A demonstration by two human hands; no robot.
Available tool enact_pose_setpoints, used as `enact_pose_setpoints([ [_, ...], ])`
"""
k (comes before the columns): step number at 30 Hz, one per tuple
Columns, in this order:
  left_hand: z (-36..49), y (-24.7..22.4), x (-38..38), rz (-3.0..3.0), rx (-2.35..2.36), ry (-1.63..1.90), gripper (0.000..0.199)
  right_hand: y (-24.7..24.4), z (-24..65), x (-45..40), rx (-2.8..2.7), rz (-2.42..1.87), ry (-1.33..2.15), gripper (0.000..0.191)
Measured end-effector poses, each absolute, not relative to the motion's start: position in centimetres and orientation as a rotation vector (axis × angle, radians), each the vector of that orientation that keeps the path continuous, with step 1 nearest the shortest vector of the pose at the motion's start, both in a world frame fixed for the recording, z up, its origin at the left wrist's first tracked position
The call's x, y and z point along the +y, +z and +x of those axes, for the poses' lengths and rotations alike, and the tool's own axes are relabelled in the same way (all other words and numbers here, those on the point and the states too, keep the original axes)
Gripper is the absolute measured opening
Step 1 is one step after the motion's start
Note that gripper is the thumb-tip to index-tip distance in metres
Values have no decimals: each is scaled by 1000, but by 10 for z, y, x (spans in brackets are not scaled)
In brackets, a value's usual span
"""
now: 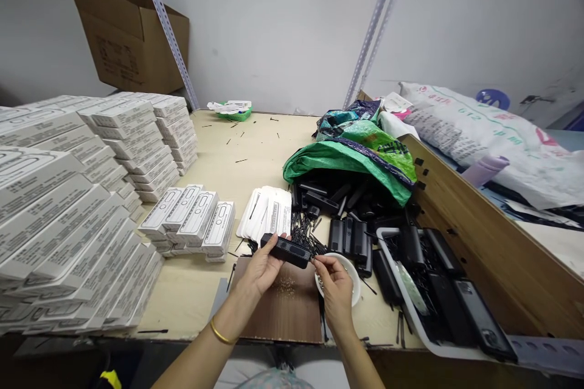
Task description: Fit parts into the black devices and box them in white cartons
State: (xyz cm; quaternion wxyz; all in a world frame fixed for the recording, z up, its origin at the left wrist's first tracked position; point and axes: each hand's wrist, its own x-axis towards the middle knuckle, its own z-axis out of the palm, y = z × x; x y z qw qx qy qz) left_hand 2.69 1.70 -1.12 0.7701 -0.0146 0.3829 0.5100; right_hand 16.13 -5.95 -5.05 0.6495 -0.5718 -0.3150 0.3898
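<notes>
A pale wooden desk (255,151) fills the view, seen from above by the person working at it. Along its left side stand tall stacks of white printed boxes (68,206), with a smaller group of the same boxes (191,218) lying flat nearer the middle and a fan of white cards (269,212) just beside them. At the right, a green plastic bag (351,157) spills black casings (351,200) onto the desk, and a white tray (433,291) near the right edge holds more black parts. A brown mat (283,310) lies at the near edge, with a small white bowl (351,270) just beside it.

Above the mat, the left hand (262,270) holds a long black casing (286,251), fingers clamped around its left end, so it sits level in the air. The right hand (335,282) is over the bowl, fingers pinched together at the casing's right end; whatever they grip is too small to tell.
</notes>
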Motion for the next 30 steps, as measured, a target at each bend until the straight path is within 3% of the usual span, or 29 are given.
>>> enact_pose_setpoints([
  [10,24,-4,11,70,853,1181,10,-48,170,-59,-1414,-1446,258,16],
  [16,29,-6,10,88,893,1165,9,-43,149,-58,-1293,-1374,266,16],
  [19,21,8,2,117,885,1173,9,-43,144,-62,-1159,-1328,444,15],
  [23,-7,27,-18,695,731,1370,35,-54,169,-71,-1000,-1398,621,22],
  [27,-2,0,-25,1336,883,1010,25,-56,197,-67,-986,-1559,541,29],
  [30,28,-29,-5,1453,1055,962,30,-46,204,-41,-1247,-1626,491,30],
])
